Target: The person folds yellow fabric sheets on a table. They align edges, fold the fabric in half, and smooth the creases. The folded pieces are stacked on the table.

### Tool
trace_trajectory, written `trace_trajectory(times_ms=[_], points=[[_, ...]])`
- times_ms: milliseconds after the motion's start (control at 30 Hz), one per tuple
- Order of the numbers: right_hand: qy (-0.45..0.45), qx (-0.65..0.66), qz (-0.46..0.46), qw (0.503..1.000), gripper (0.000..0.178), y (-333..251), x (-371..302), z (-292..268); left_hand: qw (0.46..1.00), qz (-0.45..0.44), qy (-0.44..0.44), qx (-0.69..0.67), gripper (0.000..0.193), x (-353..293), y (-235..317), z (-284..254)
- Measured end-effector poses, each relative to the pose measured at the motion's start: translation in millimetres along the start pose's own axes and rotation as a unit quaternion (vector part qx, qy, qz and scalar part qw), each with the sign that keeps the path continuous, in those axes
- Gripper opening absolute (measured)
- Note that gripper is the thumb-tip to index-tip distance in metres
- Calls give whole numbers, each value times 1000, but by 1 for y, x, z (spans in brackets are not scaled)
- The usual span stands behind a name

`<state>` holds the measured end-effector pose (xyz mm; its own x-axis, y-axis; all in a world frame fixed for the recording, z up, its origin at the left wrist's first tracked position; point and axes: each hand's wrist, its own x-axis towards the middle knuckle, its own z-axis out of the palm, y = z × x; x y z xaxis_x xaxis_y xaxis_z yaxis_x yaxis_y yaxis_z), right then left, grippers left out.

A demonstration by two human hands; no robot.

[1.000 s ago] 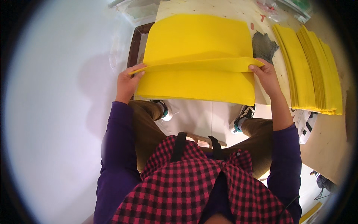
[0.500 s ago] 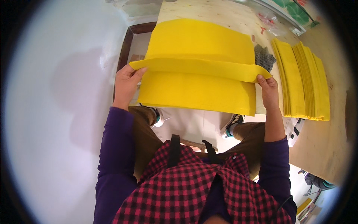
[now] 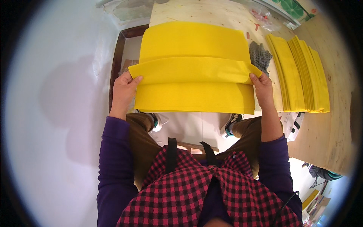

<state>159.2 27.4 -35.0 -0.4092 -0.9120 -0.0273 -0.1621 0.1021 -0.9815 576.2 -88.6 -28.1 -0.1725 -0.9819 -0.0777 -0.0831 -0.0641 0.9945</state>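
A large yellow cloth (image 3: pixel 193 75) lies half on a plywood table (image 3: pixel 211 15), its near part hanging over the table's front edge. My left hand (image 3: pixel 124 92) pinches the left end of a raised fold in the cloth. At the fold's right end, my right hand (image 3: pixel 262 87) grips it the same way. The fold runs straight across between both hands, lifted above the layers below. My purple sleeves and red checked apron fill the lower part of the view.
A stack of folded yellow cloths (image 3: pixel 300 75) lies on the table to the right. A grey mesh piece (image 3: pixel 259 56) sits between it and the cloth. A dark wooden frame (image 3: pixel 117 64) stands at the left, against a white wall.
Both hands have carried the fold away from my body, farther over the cloth, and the folded band now looks wider.
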Motion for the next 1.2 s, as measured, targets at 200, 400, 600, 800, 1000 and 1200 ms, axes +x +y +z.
trace_trajectory(times_ms=[200, 400, 600, 800, 1000, 1200], points=[[-2, 11, 14, 1000, 26, 0, -3, -1, 998, -55, -24, 7, 15, -1, 4, -6], [30, -10, 23, 999, 22, -4, -6, 6, 994, -96, -20, -36, 18, 0, 5, -9], [-14, 22, 14, 1000, 22, -5, -8, 4, 995, -84, -40, -41, 15, 1, 7, -8], [-36, 11, 17, 999, 23, -5, -10, 2, 993, -82, -69, -40, 25, -1, 10, -8], [-48, 13, 39, 998, 23, -7, -10, -1, 994, -64, -83, -18, 29, -2, 10, -8], [-38, 3, 33, 999, 25, -7, -9, -1, 993, -68, -90, -16, 20, -2, 9, -10]])
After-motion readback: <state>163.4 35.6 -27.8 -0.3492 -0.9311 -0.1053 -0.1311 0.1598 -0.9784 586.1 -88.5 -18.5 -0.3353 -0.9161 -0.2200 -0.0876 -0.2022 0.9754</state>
